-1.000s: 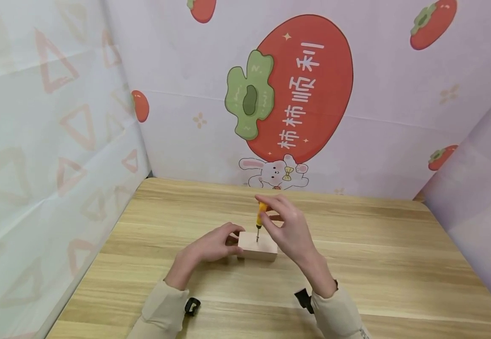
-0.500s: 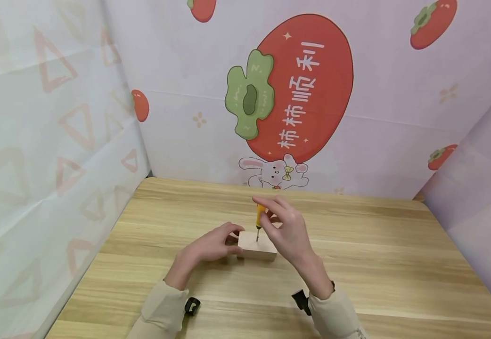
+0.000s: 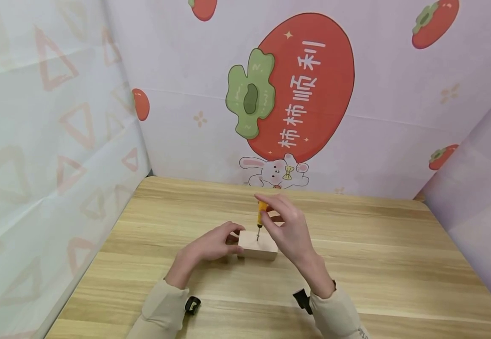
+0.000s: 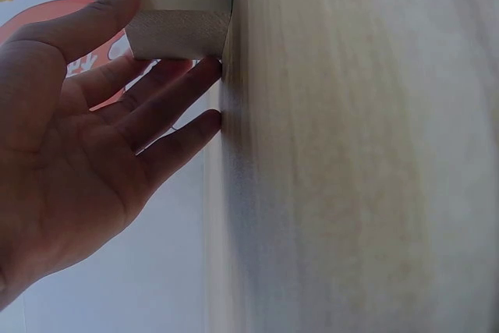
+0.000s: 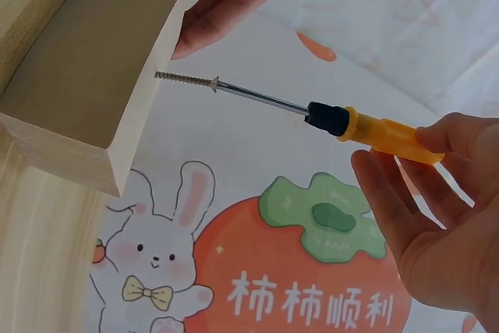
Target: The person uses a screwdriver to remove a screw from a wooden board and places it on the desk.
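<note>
Yellow screwdriver [image 5: 331, 118], near-upright, tip down on screw [image 5: 187, 79]

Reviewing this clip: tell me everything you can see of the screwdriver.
The screwdriver has a yellow, plastic-looking handle, a black collar and a thin, shiny, metal-looking shaft. It stands nearly upright above the wooden block, leaning slightly. Its shaft meets the head of a screw that stands on the block's top face, much of the thread exposed; the very tip is not visible. The right hand holds the handle near its upper end.
</note>
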A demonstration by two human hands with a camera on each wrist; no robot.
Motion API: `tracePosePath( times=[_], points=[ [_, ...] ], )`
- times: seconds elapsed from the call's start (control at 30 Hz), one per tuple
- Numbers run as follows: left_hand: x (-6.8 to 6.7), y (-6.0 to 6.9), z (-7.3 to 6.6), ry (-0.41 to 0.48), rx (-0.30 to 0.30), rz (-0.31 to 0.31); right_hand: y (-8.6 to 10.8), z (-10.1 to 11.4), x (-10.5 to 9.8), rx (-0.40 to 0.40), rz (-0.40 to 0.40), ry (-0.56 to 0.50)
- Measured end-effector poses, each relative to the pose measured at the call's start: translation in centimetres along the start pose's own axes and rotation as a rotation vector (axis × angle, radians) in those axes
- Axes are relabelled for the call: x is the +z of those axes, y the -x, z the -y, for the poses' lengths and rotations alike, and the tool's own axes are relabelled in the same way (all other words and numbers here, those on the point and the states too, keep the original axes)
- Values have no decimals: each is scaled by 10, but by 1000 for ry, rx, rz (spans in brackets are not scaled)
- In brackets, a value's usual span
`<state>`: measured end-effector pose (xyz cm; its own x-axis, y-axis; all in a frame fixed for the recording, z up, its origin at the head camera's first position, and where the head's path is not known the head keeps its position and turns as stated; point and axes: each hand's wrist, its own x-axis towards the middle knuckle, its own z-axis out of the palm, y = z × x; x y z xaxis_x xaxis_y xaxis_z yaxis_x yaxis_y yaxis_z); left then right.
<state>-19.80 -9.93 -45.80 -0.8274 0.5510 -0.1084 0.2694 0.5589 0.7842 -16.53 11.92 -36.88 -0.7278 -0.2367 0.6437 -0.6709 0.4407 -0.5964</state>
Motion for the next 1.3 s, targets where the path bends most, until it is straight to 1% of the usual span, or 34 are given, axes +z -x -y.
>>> tracePosePath(
  times=[0.13, 0.4, 0.67, 0.9, 1.07, 1.3],
  points=[
    [-1, 1, -1, 5, -4, 4, 0, 1, 1, 1, 0, -6],
    [-2, 1, -1, 4, -7, 5, 0, 0, 2, 8, -48, 57],
    [-1, -1, 0, -11, 2, 8, 0, 0, 4, 12, -39, 75],
    [-1, -1, 1, -21, 1, 7, 1, 0, 5, 8, -71, 77],
    [0, -1, 1, -19, -6, 6, 2, -1, 6, 10, -74, 103],
    [-1, -1, 1, -16, -1, 7, 2, 0, 6, 6, -86, 118]
  ],
)
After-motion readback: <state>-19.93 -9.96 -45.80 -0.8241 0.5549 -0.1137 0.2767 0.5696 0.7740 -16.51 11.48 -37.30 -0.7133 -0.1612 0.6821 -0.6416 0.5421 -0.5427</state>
